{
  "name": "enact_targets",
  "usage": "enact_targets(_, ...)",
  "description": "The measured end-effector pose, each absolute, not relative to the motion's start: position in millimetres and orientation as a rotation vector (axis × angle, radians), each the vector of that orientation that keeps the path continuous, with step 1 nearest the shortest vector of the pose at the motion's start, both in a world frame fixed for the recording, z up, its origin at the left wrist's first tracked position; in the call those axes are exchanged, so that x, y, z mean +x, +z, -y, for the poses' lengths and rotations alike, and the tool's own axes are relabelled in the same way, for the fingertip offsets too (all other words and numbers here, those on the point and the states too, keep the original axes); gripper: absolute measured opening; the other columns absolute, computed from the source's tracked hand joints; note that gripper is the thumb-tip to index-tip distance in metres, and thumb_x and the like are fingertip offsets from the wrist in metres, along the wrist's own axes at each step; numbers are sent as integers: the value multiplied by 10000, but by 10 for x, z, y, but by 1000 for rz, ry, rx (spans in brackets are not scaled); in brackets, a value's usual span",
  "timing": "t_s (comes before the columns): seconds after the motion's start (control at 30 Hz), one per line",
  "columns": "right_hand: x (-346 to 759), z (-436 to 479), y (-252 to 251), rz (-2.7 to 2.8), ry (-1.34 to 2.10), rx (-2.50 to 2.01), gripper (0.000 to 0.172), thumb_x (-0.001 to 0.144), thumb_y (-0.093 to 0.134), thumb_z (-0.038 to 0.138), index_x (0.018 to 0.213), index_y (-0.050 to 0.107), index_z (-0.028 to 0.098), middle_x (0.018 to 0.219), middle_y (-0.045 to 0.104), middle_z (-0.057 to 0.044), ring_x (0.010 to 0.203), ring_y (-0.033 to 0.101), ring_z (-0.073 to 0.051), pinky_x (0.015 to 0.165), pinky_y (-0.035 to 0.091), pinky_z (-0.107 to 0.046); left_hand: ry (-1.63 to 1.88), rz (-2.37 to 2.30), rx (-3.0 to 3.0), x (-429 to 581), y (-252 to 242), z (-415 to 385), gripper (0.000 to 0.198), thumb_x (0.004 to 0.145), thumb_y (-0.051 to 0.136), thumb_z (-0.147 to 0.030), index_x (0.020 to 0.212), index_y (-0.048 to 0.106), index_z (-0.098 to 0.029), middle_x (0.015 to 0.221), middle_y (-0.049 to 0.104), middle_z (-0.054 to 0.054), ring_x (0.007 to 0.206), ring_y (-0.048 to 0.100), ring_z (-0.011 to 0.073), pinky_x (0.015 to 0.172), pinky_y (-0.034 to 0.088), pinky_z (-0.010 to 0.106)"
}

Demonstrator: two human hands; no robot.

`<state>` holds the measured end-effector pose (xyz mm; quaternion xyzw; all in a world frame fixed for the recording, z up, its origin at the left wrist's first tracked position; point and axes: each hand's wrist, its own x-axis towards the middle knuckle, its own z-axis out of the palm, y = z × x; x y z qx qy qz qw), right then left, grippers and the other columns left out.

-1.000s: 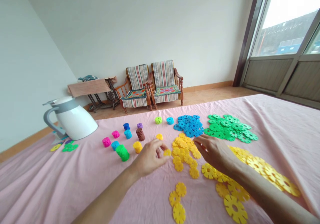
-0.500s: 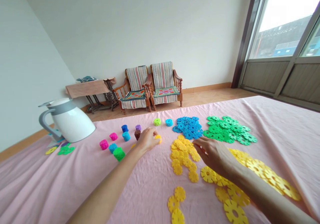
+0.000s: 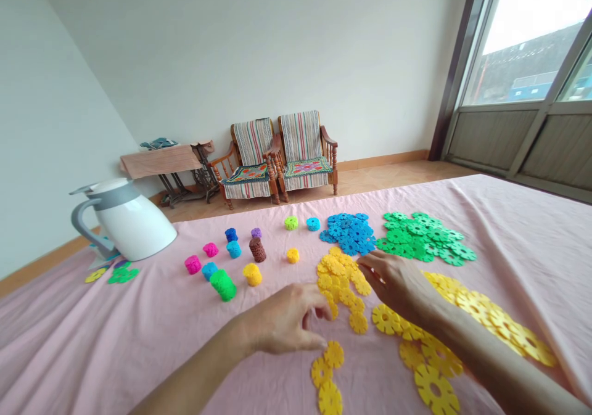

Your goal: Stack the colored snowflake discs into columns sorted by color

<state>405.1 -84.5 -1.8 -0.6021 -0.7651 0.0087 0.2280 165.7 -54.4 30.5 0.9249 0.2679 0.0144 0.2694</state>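
Observation:
My left hand (image 3: 296, 316) is over the pink cloth with thumb and fingers apart, holding nothing visible. Its fingertips are by the near-left edge of a pile of small yellow flower-shaped discs (image 3: 340, 273), and its thumb is just above several loose yellow discs (image 3: 320, 373). At the pile's right side, my right hand (image 3: 398, 282) has its fingers bent and the tips close together; whatever is between them is hidden. Left of the pile stands a short yellow stack (image 3: 293, 255). Farther left are a taller yellow stack (image 3: 252, 274), a brown stack (image 3: 258, 250) and a green stack (image 3: 223, 285).
Blue discs (image 3: 349, 233) and green discs (image 3: 423, 236) are heaped at the back. Larger yellow discs (image 3: 485, 316) spread beneath and beyond my right forearm. A white jug (image 3: 139, 227) stands at the left. Two wooden chairs (image 3: 305, 134) are behind the table.
My left hand has let go of the short yellow stack and moved right and nearer to me, its fingers now spread. My right hand has stayed nearly in place.

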Motion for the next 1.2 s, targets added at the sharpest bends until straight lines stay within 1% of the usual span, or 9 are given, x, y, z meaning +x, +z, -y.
enact_targets(0.07,4053,845,-21,2109,20,-1656,303,915,358,198,751,612,180,708,612,-26,609,551,-129,566,333,-244,-13,-772,2516,1681,285,724,291,670,744,-312,911,619,-206,913,618,2,738,574,152,623,428,225)
enact_targets(0.13,4054,847,-20,2107,23,-1648,302,914,356,199,769,620,182,711,613,-28,614,553,-132,571,335,-246,1,-865,2545,1715,240,844,275,662,744,-321,862,596,-202,898,603,6,765,572,167,639,427,237)
enact_targets(0.23,4051,850,-13,2104,35,-1636,315,917,342,206,770,619,182,711,614,-35,614,553,-133,575,340,-248,38,-976,2554,1778,171,929,226,681,716,-301,816,566,-201,877,593,9,785,569,178,664,424,253)
enact_targets(0.33,4048,852,-6,2096,44,-1633,332,920,328,214,735,601,181,705,610,-37,614,548,-133,576,342,-248,33,-1026,2537,1834,142,961,195,690,685,-287,786,539,-200,845,586,12,751,561,177,630,412,261)
enact_targets(0.5,4051,856,-13,2091,36,-1645,321,919,341,208,714,586,180,694,601,-30,606,539,-131,572,337,-246,11,-1085,2533,1891,147,1005,122,660,580,-194,743,490,-204,834,583,29,716,560,184,610,415,277)
enact_targets(0.8,4051,856,-34,2107,23,-1644,311,924,351,203,714,579,181,710,610,-27,621,560,-127,566,327,-236,-6,-1074,2628,1895,95,1075,169,647,487,-122,790,474,-211,903,589,47,803,580,207,692,464,306)
enact_targets(0.9,4047,861,-17,2110,26,-1636,311,917,350,198,718,588,182,706,617,-31,619,562,-128,564,323,-239,5,-1067,2668,1880,59,1090,200,630,484,-102,798,480,-211,902,591,45,804,578,205,692,465,302)
enact_targets(1.07,4033,858,-1,2108,17,-1644,309,907,351,189,697,577,181,695,612,-31,610,555,-126,557,315,-239,118,-1118,2636,1819,87,921,226,638,506,-95,834,517,-206,904,601,47,814,583,192,705,453,276)
enact_targets(1.2,4031,855,-21,2122,-2,-1629,319,908,349,192,657,547,182,662,593,-25,601,538,-125,550,299,-244,350,-1385,2614,1746,260,457,132,651,555,-138,770,545,-193,823,614,38,772,590,191,662,432,268)
